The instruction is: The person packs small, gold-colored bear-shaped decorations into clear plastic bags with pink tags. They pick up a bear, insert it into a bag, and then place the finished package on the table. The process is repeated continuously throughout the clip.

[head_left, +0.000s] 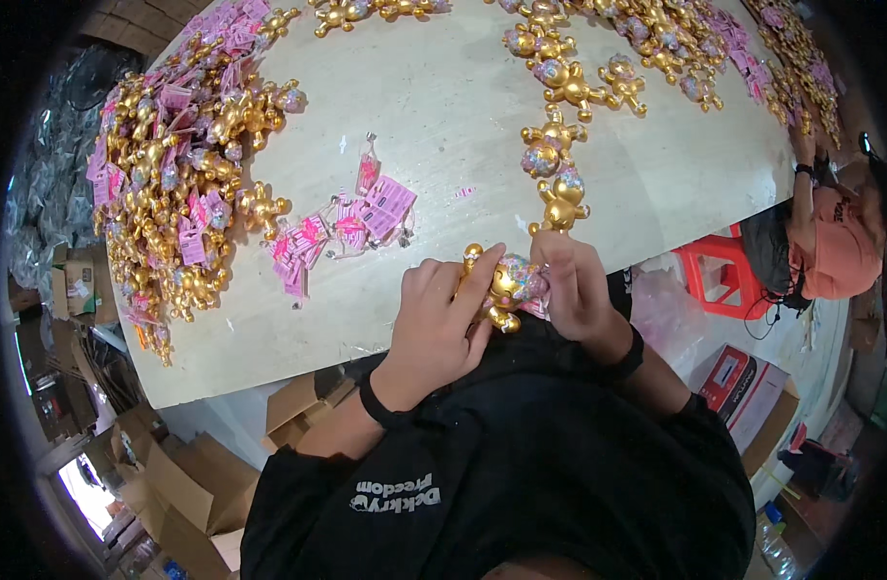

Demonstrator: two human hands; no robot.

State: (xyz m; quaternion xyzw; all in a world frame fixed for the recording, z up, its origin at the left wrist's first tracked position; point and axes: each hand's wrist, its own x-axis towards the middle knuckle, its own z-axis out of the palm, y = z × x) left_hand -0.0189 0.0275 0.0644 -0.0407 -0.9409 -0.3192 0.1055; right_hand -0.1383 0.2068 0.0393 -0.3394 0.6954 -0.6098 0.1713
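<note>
Near the table's front edge, my left hand (438,314) grips a shiny gold bear-like figurine (506,283) with a pastel, marbled head. My right hand (579,285) is closed in a pinch beside the head; a bit of pink tag shows just below its fingers, and what lies between the fingertips is hidden. Ahead of my hands a line of similar gold figurines (563,203) runs away across the table. Left of it lies a small group of pink hang tags (387,206) with loops of string and small metal ends.
A large heap of tagged gold figurines (163,184) covers the left of the white table (443,116); more lie along its far side. Right of the table are a red stool (719,275) and another person in an orange top (843,246). Cardboard boxes (187,483) stand below left.
</note>
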